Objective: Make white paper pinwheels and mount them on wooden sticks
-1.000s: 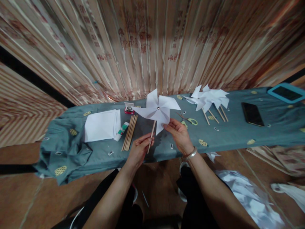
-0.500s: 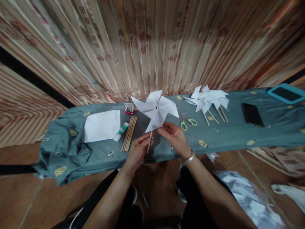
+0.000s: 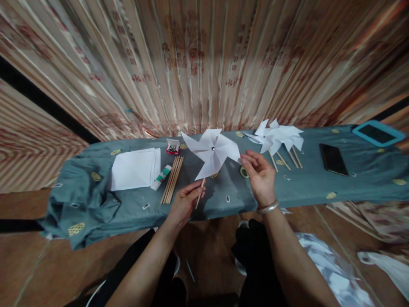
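Left grip [image 3: 187, 200]: clamped on the wooden stick [image 3: 200, 195] of a pinwheel [image 3: 209, 155], thumb over fingers.
Right grip [image 3: 262, 177]: thumb and fingertips nearly together at the tip of the right-hand blade; from my end I cannot tell whether they pinch it.
Other pinwheels [image 3: 276, 138]: white, overlapping, right of centre; I count four sticks beneath them.
Loose sticks [image 3: 172, 179]: one bundle left of centre, too tightly packed for me to count.
Singles: one glue stick [image 3: 161, 177], one red box [image 3: 173, 152] holding metal pins, one phone [image 3: 333, 159], one blue-framed tablet [image 3: 378, 133].
Held pinwheel: mid-frame, raised over the desk [image 3: 306, 185]; four folded white blades, silver pin head at the hub.
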`<state>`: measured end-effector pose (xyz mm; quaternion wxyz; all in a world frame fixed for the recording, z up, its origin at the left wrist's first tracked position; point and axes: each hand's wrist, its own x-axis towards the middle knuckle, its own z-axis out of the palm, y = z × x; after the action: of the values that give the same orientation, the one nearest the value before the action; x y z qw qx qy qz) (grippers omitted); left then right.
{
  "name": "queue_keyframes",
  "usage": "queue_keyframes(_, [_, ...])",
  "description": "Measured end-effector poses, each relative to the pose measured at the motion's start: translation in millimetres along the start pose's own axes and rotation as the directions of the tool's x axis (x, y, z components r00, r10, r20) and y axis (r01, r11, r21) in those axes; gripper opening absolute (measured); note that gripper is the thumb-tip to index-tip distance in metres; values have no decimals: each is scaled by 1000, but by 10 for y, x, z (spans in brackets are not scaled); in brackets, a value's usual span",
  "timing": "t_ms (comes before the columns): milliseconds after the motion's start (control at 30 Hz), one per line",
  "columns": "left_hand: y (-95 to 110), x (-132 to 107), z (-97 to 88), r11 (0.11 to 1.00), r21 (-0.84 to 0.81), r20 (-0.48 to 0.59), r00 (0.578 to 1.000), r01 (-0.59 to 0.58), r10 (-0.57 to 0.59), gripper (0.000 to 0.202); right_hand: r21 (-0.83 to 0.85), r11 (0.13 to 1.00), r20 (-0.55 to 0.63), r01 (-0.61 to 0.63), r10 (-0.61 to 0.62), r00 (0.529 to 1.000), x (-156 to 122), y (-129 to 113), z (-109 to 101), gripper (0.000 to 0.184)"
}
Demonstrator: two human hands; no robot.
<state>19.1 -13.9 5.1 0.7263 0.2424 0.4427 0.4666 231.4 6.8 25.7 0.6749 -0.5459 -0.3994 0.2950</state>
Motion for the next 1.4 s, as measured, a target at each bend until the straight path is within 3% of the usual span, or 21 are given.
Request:
queue_keyframes(167, [9,1,0,1000,-9,2,1000,-17,17,41,48,995,-8,-83,84,996,-27,23,76,37])
queue_keyframes(533, [24,4,-12,999,4,-36,999,-40,40,37,62,991,59,-122,119,991,-133,53,182,34])
queue_keyframes(1133, [-22,33,13,996,14,-73,994,-86,87,40,183,948,251,-261,212,944,-338,-35,398,31])
queue_keyframes(1400, [-12,21,33,997,-4,-65,995,-81,80,41,148,944,288,-295,244,926,-429,-13,487,30])
